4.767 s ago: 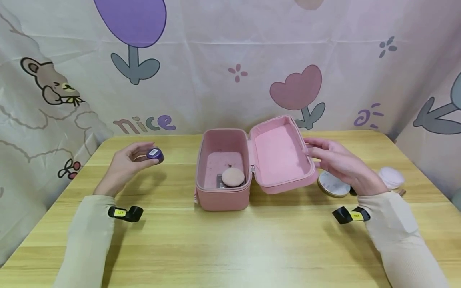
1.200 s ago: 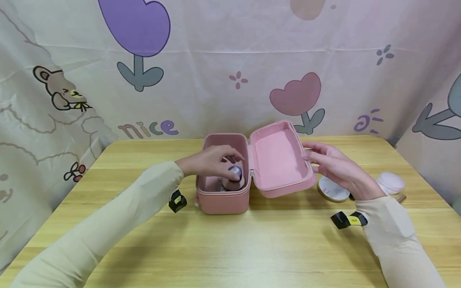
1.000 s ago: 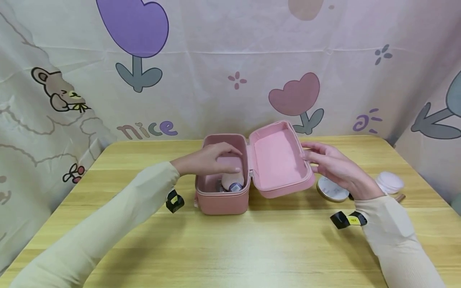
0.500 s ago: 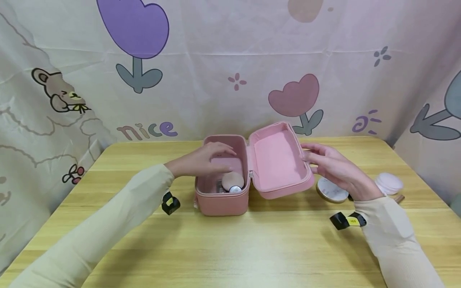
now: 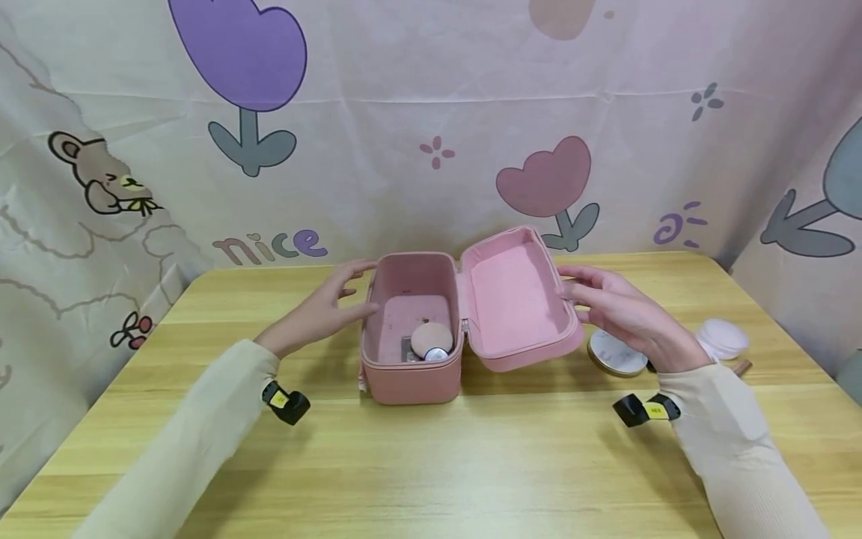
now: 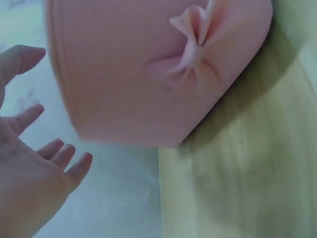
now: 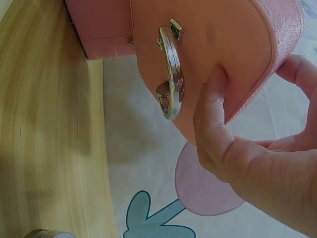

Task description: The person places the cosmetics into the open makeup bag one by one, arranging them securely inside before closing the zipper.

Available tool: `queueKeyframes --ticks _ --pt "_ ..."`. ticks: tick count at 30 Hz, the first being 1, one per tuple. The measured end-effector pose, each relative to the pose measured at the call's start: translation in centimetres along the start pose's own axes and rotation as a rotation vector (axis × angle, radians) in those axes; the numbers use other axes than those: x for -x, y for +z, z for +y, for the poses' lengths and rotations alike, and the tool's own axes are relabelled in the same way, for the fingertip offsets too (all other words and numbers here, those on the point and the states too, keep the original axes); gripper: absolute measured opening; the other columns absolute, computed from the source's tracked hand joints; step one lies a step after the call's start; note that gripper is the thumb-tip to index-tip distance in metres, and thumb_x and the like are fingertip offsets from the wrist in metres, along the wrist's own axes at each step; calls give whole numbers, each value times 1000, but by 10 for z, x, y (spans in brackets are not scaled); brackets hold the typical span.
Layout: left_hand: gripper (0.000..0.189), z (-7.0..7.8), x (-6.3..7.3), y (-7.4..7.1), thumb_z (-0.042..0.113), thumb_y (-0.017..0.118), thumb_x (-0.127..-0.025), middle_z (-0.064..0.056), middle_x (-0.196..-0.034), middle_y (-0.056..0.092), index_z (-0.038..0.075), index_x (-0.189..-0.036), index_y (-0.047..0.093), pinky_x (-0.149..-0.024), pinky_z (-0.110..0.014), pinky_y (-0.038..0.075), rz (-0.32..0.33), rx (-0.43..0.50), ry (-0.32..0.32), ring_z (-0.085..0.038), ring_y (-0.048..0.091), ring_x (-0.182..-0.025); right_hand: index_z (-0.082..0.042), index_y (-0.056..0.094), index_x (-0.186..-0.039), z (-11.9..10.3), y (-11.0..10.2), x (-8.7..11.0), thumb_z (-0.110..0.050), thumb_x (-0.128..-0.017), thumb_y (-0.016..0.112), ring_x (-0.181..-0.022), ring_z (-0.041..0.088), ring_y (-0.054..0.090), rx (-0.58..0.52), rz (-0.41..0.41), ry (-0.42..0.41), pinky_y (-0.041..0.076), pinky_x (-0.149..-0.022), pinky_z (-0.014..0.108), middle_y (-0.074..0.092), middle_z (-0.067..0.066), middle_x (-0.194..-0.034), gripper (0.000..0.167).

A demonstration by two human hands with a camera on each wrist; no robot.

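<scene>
A pink cosmetic case [image 5: 412, 386] stands unzipped on the table, its lid [image 5: 518, 292] swung out to the right. Inside, toward the front, are a beige round puff [image 5: 431, 338], a small round jar [image 5: 436, 354] and a flat clear item [image 5: 407, 350]. My left hand [image 5: 323, 308] is at the case's left rim, fingers spread and holding nothing. The left wrist view shows a pink bow [image 6: 194, 55] on the case's side. My right hand [image 5: 622, 314] pinches the lid's outer edge between thumb and fingers; a silver handle [image 7: 173, 74] shows on the lid's outside.
Right of the lid lie a round marbled compact [image 5: 616, 352], a white round stack [image 5: 722, 338] and a thin brown stick [image 5: 741, 367], partly behind the right hand and wrist. A patterned cloth [image 5: 377, 150] hangs along the table's back edge.
My left hand carried the small purple jar from the left into the case, let it go beside the puff, and drew back left to the rim. My right hand has kept holding the lid.
</scene>
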State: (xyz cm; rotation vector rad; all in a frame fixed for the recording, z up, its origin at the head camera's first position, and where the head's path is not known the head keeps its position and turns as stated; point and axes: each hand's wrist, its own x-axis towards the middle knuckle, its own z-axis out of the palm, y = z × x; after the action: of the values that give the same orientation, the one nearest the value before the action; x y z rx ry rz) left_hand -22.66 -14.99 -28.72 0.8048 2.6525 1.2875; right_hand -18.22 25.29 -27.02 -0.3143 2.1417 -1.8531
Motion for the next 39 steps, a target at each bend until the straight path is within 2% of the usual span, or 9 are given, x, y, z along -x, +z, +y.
queueKeyframes --ticks 3,6,10,13,16,20,25,34,39 --pt "64 -13 8 -1 15 59 -96 -22 -154 20 1 -149 26 -107 -55 29 39 91 -76 -42 26 -137 10 22 -146 0 1 0 -16 -99 50 -105 14 56 -4 -5 -5 49 -89 27 34 25 -140 61" --pt "63 -22 12 3 19 57 -97 -22 -153 21 1 -149 26 -106 -56 31 47 175 -127 -41 29 -136 10 22 -145 0 1 -1 -15 -99 50 -105 14 57 -3 -10 -10 49 -89 28 34 25 -140 60" --pt "61 -26 9 14 16 54 -99 -23 -152 26 -2 -149 25 -104 -48 37 40 341 -117 -40 34 -134 10 22 -146 2 0 0 -15 -99 49 -105 14 57 4 -8 -13 49 -89 28 35 24 -139 60" --pt "59 -25 5 22 15 51 -99 -24 -151 25 -2 -149 24 -97 -42 46 46 431 -141 -41 36 -132 10 21 -146 3 -1 1 -15 -99 49 -106 15 57 1 -3 -10 49 -89 28 35 23 -139 60" --pt "59 -23 2 26 16 49 -99 -24 -151 24 -2 -149 22 -92 -41 49 59 470 -193 -42 37 -131 10 21 -146 5 -3 2 -15 -99 49 -106 15 56 -4 -3 -10 49 -89 28 35 23 -138 61" --pt "59 -26 2 30 14 47 -99 -25 -151 24 -3 -150 21 -92 -38 49 74 542 -216 -40 37 -131 10 22 -146 4 -3 2 -15 -98 49 -106 15 56 -15 -3 -7 49 -89 27 35 22 -139 60" --pt "58 -33 7 31 13 45 -99 -24 -151 23 -3 -149 20 -85 -28 52 98 601 -197 -35 40 -125 10 23 -145 3 1 -2 -15 -97 50 -107 16 55 -31 -21 -15 48 -90 28 37 22 -138 60" --pt "58 -38 9 29 15 44 -100 -25 -149 22 -4 -149 19 -85 -29 52 66 649 -160 -25 46 -116 10 23 -146 0 1 -3 -15 -98 50 -107 16 56 -28 -6 -9 49 -90 28 36 22 -139 60" --pt "58 -40 10 31 15 43 -101 -25 -149 22 -5 -149 19 -86 -30 51 58 667 -160 -25 45 -117 10 25 -145 2 1 -3 -15 -99 49 -107 15 56 -26 3 -4 49 -90 28 37 22 -139 57"
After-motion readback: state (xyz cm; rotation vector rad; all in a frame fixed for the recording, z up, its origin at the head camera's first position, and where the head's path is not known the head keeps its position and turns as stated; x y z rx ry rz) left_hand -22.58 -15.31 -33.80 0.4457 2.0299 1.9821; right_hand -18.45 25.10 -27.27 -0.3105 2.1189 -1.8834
